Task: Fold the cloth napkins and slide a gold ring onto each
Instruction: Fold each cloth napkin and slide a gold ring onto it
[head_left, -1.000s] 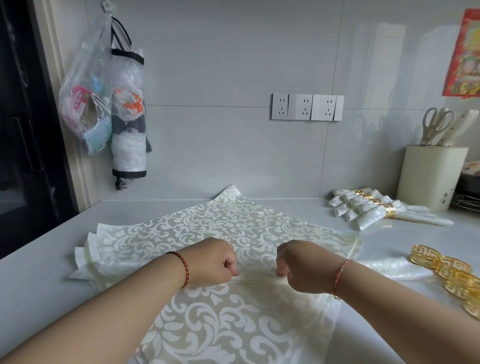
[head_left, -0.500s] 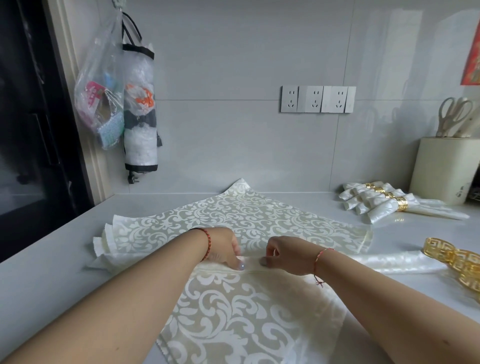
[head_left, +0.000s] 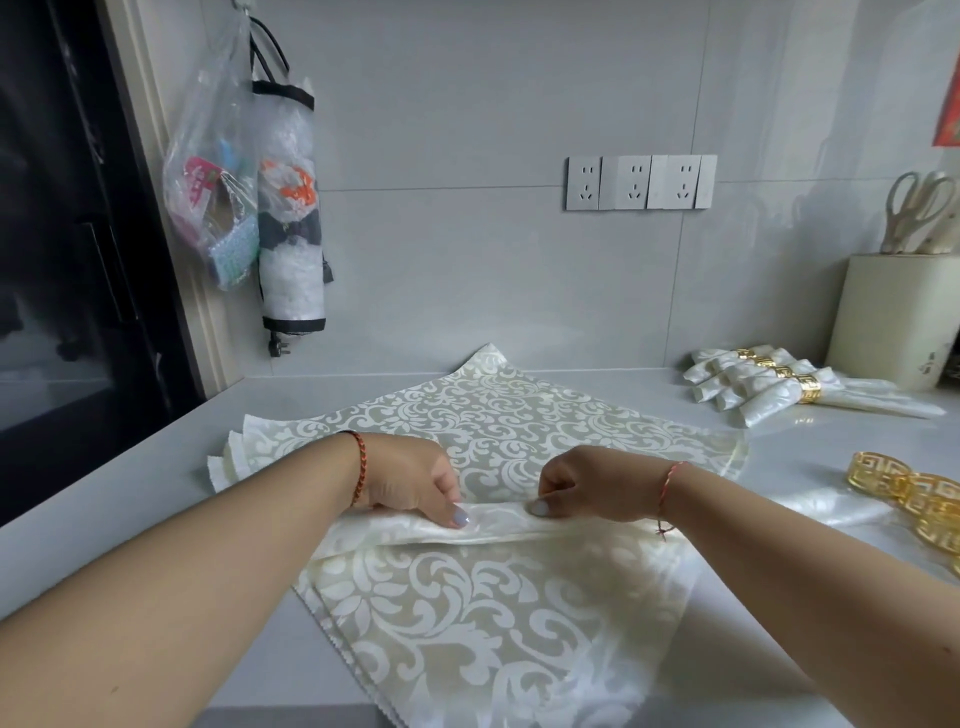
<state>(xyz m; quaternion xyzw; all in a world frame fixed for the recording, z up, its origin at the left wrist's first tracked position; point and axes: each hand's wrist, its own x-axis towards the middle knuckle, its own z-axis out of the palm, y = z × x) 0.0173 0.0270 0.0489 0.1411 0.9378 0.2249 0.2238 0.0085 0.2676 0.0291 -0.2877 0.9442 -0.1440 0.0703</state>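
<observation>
left hand (head_left: 410, 480) pinches napkin (head_left: 498, 587) fold | right hand (head_left: 597, 486) pinches same fold, just beside | gold rings (head_left: 914, 493) right of napkin on table (head_left: 104, 545)

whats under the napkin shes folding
More flat napkins: their stacked edges fan out at the left corner beneath the top napkin. How many, and anything else beneath, is covered. Both hands pinch its fold.

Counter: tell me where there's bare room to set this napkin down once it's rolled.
Bare counter left of the napkin stack, and a strip between the stack and the ringed napkins. The right edge is crowded with loose gold rings.
</observation>
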